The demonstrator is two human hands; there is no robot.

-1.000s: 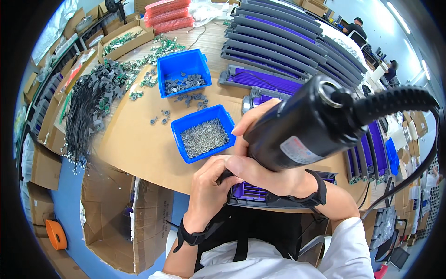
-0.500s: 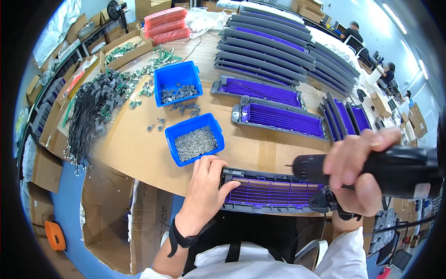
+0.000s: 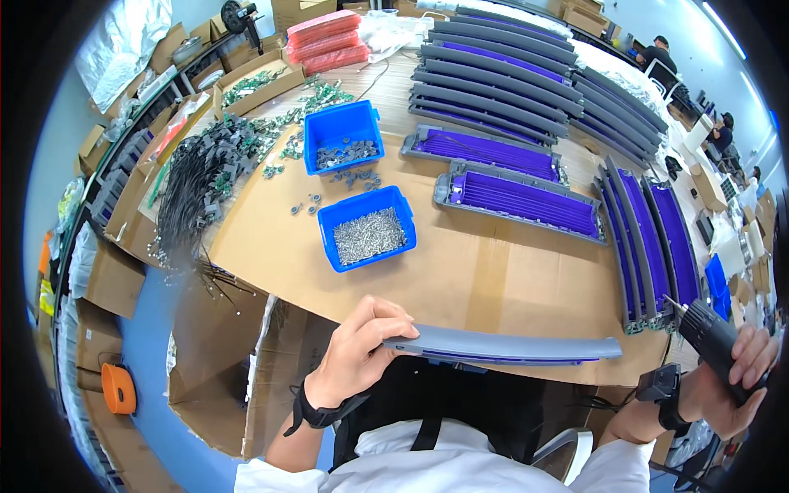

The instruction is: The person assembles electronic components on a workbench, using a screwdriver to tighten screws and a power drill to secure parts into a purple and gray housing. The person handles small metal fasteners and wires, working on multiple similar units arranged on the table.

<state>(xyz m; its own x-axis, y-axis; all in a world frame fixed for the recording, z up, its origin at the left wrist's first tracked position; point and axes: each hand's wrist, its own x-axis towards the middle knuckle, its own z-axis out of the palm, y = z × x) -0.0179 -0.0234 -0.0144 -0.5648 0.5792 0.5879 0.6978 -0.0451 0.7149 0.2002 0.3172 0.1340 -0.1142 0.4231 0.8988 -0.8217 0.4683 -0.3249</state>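
My left hand [image 3: 353,349] is closed round the left end of a long grey panel [image 3: 509,345], at the table's near edge. The panel is tipped up, so its smooth grey side shows and only a thin strip of its purple inside. Out to the right, my right hand [image 3: 740,378] grips a black electric screwdriver [image 3: 708,333], its thin bit pointing up and left near the standing panels [image 3: 641,246]. Beyond my left hand sits a blue bin of small screws [image 3: 408,215]. Behind that, another blue bin [image 3: 341,123] contains small dark grey parts.
Two purple-lined panels [image 3: 526,201] lie across the table, with a tall stack of grey panels [image 3: 493,82] behind. Bundled black cables [image 3: 193,197] and green circuit boards [image 3: 320,100] spread on the left. An open cardboard box [image 3: 218,378] stands below the table's left edge.
My left hand has tipped the panel from showing its purple slats to showing its grey side. My right hand has carried the screwdriver away to the right and lower. The view has shifted slightly.
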